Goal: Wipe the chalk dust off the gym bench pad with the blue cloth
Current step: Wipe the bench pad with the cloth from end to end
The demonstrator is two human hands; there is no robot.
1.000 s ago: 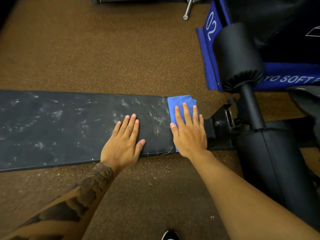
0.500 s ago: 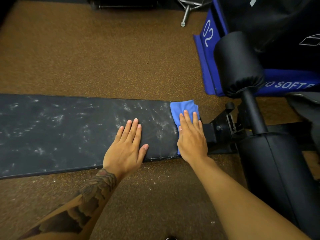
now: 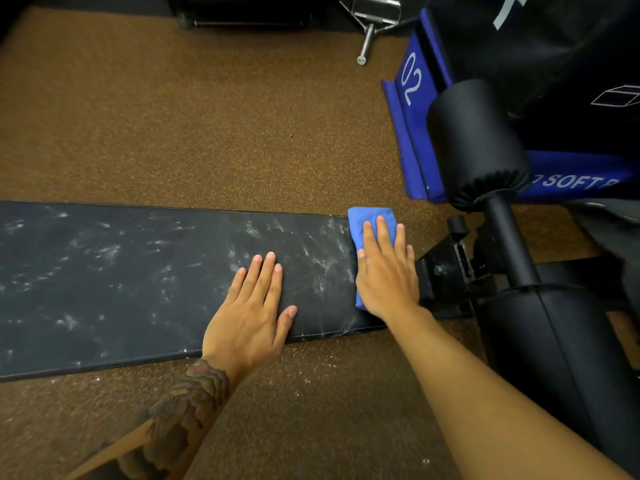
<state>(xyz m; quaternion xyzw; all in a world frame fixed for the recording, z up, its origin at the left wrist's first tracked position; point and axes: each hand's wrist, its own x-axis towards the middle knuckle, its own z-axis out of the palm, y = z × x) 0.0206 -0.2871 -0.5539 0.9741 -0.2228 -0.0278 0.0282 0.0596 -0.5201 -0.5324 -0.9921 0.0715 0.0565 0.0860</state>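
Observation:
A long black bench pad (image 3: 138, 278) runs across the view from the left, smeared with white chalk dust over most of its top. A folded blue cloth (image 3: 367, 220) lies on the pad's right end. My right hand (image 3: 386, 271) presses flat on the cloth with straight fingers and covers most of it. My left hand (image 3: 252, 306) rests flat on the pad just left of the cloth, fingers straight, holding nothing.
The bench's black frame and hinge (image 3: 446, 271) adjoin the pad's right end, with a black foam roller (image 3: 474, 143) and a second black pad (image 3: 561, 358) beyond. A blue soft box (image 3: 415, 109) stands at the back right. A metal bar (image 3: 367, 39) lies on the brown floor (image 3: 207, 116).
My right hand and the cloth stay on the pad's right end. The view has shifted a little, so the bench sits lower in the frame. My left hand holds its place.

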